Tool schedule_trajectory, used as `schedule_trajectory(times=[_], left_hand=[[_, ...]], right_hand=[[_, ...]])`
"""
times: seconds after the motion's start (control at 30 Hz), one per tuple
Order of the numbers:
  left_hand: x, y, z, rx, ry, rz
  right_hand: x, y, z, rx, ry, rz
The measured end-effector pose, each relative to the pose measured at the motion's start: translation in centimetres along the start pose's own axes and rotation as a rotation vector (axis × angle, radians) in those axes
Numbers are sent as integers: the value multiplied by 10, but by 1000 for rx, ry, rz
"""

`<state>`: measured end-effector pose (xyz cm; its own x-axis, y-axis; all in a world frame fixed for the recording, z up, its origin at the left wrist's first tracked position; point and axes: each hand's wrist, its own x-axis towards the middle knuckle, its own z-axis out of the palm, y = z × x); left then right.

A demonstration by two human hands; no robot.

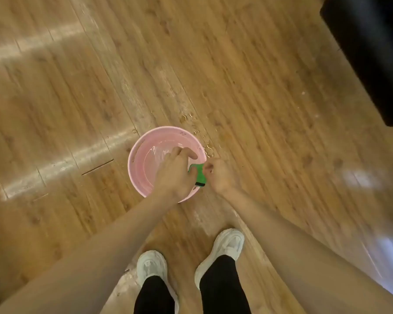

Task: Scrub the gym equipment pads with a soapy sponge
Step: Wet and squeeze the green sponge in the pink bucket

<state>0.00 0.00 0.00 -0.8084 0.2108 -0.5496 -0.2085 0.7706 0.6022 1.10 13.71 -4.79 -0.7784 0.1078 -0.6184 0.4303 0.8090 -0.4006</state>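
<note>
Sponge (199,174): bright green, with a dark strip along its near end, bent or squeezed into a narrow curved shape. It hangs over the right side of a pink basin (136,152), held between both hands. The left hand (175,172) reaches over the basin with its fingers curled down around the sponge's left side, the index finger stretched forward along the rim. The right hand (218,175) is closed tight, pinching the sponge's right edge, and sits just outside the basin's rim.

The basin is round, stands on a wooden plank floor (77,98) and holds shallow clear water with ripples in it. Water drops (188,118) lie scattered on the boards just beyond and to the right of the basin. A black padded piece of equipment (372,53) fills the upper right corner, well apart from the basin, with open floor between them. Two white shoes (152,268) below dark trouser legs stand near the bottom, close to the basin's near edge. Wide bare floor stretches to the left and beyond the basin. The whole view is slightly blurred.
</note>
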Motion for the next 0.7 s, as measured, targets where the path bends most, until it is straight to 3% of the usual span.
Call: schedule_trajectory(times=[0.1, 0.27, 0.47, 0.6, 0.7], left_hand=[[4, -14, 9, -27, -3, -7], [5, -28, 18, -36, -20, -24], [-2, -39, 18, -44, -37, -55], [-8, -37, 12, -35, -26, -82], [-14, -24, 6, -153, 20, -108]], right_hand=[[16, 4, 18, -32, 35, 13], [48, 15, 41, 59, -110, 164], [47, 27, 34, -180, -45, 157], [30, 26, 16, -63, -25, 134], [5, 18, -9, 227, 10, 71]])
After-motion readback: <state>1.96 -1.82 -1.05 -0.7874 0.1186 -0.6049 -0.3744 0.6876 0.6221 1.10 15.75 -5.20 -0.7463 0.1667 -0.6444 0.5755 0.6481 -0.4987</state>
